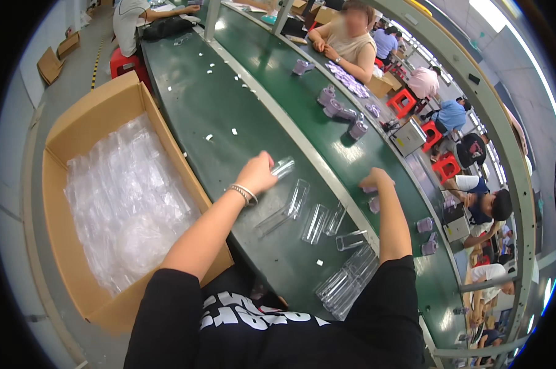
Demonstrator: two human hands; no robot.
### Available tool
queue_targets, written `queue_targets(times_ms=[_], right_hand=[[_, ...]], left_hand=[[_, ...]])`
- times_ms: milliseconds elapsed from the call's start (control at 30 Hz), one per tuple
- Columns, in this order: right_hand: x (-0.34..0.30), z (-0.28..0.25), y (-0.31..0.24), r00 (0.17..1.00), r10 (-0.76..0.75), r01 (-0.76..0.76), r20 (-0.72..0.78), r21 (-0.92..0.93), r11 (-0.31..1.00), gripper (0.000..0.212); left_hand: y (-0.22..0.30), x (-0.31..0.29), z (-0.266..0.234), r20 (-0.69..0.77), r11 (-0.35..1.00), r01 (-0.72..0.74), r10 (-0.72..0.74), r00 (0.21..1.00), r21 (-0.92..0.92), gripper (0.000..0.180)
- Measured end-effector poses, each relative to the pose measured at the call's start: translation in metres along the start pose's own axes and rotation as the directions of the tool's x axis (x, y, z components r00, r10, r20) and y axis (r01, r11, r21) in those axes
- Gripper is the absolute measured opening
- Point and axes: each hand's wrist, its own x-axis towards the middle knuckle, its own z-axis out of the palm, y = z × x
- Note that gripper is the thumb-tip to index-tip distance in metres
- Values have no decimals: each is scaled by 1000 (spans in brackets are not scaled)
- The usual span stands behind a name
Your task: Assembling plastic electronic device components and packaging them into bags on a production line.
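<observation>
My left hand (257, 174) is closed around one end of a clear plastic case (283, 167) above the green table. Reaching over the metal rail, my right hand (377, 178) has its fingers curled onto a small light-purple plastic part (369, 189) on the belt. That part is mostly covered by the fingers. Just below it stands another purple part (375, 205). Between my arms lie several loose clear cases (315, 223), and a row of them (350, 281) is packed side by side close to my body.
An open cardboard box (99, 120) full of clear plastic pieces (127, 190) stands at my left. More purple parts (333, 107) sit along the green belt (351, 147). White scraps (209, 137) dot the table. Across the belt, a person (351, 43) sits near a purple pile (348, 80).
</observation>
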Motion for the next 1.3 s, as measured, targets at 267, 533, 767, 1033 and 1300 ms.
queue_targets(times_ms=[267, 533, 767, 1033, 1300], right_hand=[[-31, 10, 5, 937, -128, 105, -325, -89, 990, 57], [-105, -49, 13, 510, -261, 701, -820, 220, 679, 55], [-155, -74, 20, 813, -257, 494, -523, 853, -171, 43], [-185, -68, -12, 587, -473, 288, -658, 715, -637, 44], [-169, -78, -28, 650, -583, 350, -487, 873, -340, 46]], left_hand=[[10, 4, 4, -110, 707, -158, 114, 987, -689, 24], [11, -5, 1, -49, 844, -197, 200, 979, -499, 42], [28, -13, -7, -129, 797, -300, 274, 953, -524, 52], [37, -15, -13, 78, 542, -123, 333, 940, -831, 38], [40, -19, -14, 90, 499, -123, 382, 920, -858, 41]])
